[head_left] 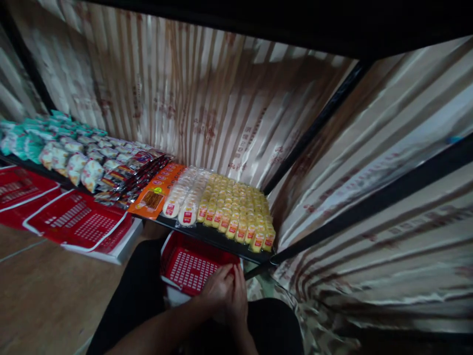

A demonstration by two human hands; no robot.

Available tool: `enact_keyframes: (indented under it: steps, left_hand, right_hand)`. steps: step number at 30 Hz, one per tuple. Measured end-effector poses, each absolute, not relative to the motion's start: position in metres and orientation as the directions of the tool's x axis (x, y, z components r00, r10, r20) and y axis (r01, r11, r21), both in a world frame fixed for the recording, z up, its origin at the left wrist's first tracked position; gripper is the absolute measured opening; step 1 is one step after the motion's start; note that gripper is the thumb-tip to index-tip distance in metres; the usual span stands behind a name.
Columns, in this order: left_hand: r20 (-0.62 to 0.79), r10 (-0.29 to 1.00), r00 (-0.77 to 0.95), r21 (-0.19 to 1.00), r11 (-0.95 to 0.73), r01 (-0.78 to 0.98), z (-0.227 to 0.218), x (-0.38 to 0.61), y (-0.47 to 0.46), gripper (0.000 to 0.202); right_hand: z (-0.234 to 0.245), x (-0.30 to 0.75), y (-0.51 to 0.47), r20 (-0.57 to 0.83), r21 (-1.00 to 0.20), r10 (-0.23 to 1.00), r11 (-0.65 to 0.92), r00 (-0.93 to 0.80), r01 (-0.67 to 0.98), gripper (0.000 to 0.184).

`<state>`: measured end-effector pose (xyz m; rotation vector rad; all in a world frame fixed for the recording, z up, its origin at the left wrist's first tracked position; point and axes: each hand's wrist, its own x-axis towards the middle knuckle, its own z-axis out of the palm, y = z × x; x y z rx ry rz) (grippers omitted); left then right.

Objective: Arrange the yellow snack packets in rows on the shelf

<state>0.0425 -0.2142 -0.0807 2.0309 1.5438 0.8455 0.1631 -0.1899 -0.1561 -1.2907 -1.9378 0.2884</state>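
Note:
My left hand (217,287) and my right hand (239,292) are pressed together above my lap, at the right end of a red plastic basket (192,268). The fingers of both are closed against each other. Whatever lies between them, if anything, is hidden. Just beyond the hands runs a low black shelf (218,235). On it stand rows of small yellow packaged snacks (236,207), and to their left are white round packaged cakes (190,197) in clear wrap.
Orange packets (153,197), dark shiny packets (136,170), white printed packets (88,165) and teal packets (33,138) continue leftward along the shelf. More red baskets (81,217) sit on the floor at left. Black frame bars (318,128) and pleated curtains (199,98) enclose the shelf.

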Motion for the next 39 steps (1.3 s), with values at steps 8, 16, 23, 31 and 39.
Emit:
enact_keyframes:
  steps: [8,16,23,31,39]
  left_hand:
    - [-0.006,0.970,0.244,0.729,-0.163,0.664,-0.081,0.006,-0.263,0.037]
    - [-0.085,0.965,0.247,0.689,-0.122,0.715,-0.084,-0.045,-0.318,0.048]
    - [-0.131,0.950,0.283,0.688,-0.118,0.716,-0.076,-0.079,-0.358,0.050]
    - [-0.156,0.940,0.304,0.714,-0.106,0.693,-0.070,-0.120,-0.390,0.044]
    - [-0.077,0.923,0.378,0.770,-0.186,0.610,-0.060,-0.164,-0.425,0.045]
  right_hand:
    - [-0.170,0.133,-0.237,0.226,-0.724,0.967,0.250,-0.123,0.642,0.048]
    - [-0.161,0.071,-0.277,0.200,-0.726,0.973,0.226,-0.115,0.649,0.043]
    - [-0.156,0.030,-0.315,0.214,-0.697,0.977,0.156,-0.005,0.700,0.042]
    - [-0.149,-0.013,-0.358,0.180,-0.720,0.979,0.066,0.094,0.691,0.043]
    - [-0.154,-0.056,-0.398,0.169,-0.796,0.960,-0.001,0.225,0.605,0.039]
